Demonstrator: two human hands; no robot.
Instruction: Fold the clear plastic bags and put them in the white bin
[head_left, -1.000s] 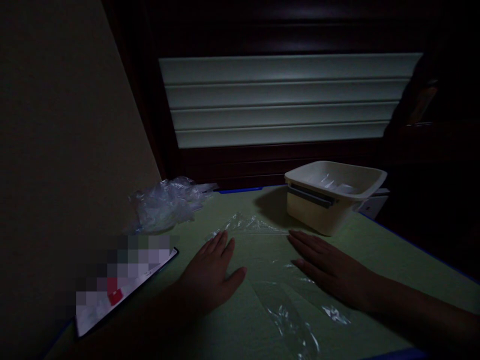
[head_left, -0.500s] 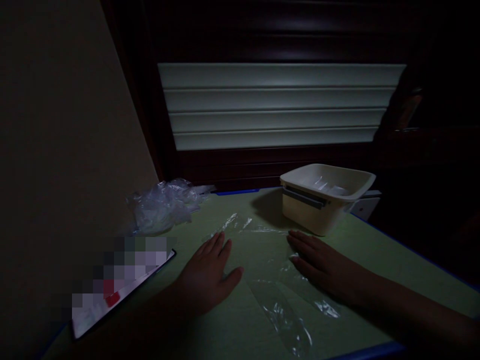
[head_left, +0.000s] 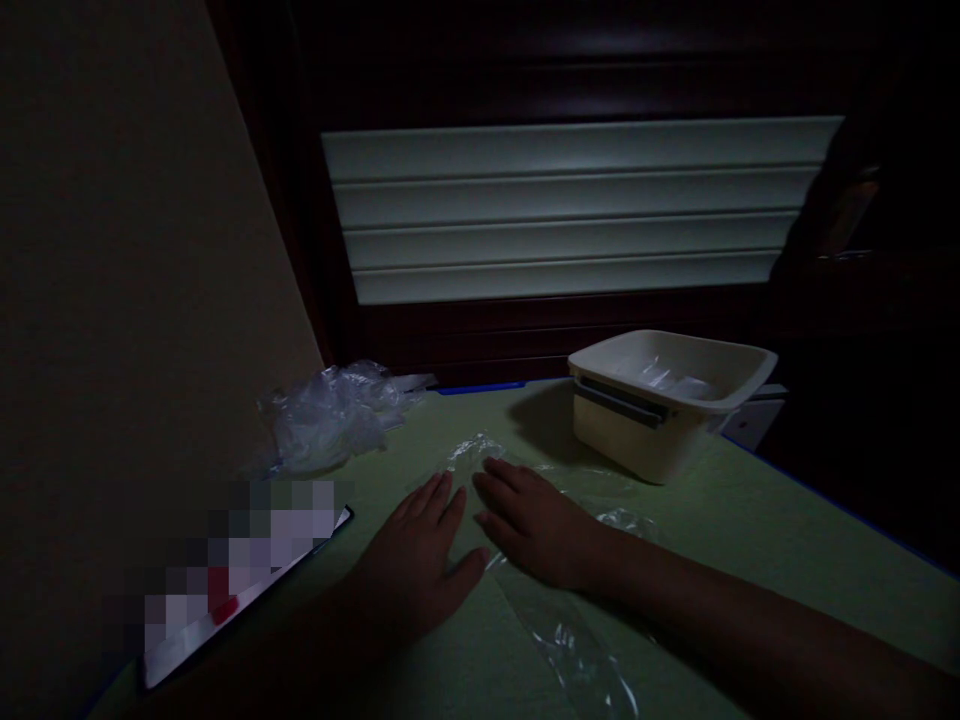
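Clear plastic film (head_left: 574, 645) lies spread on the green tabletop, with shiny creases above and below my hands. My left hand (head_left: 420, 555) rests palm down at its left part, fingers apart and thumb out to the right. Just right of it, my right hand (head_left: 529, 520) lies flat on the film, its fingertips close to the left fingers. Neither hand grips anything. Part of the film is hidden under my hands and right forearm.
A cream bin (head_left: 630, 440) with a grey handle and clear plastic inside stands at the back right. Crumpled clear plastic bags (head_left: 326, 415) lie at the back left. A tablet-like device (head_left: 184, 650), partly pixelated, is at the left. Behind the green table (head_left: 795, 560) is a slatted panel.
My right hand has slid left across the film, from near the bin to beside my left hand. The left hand has stayed nearly in place. The view has shifted slightly.
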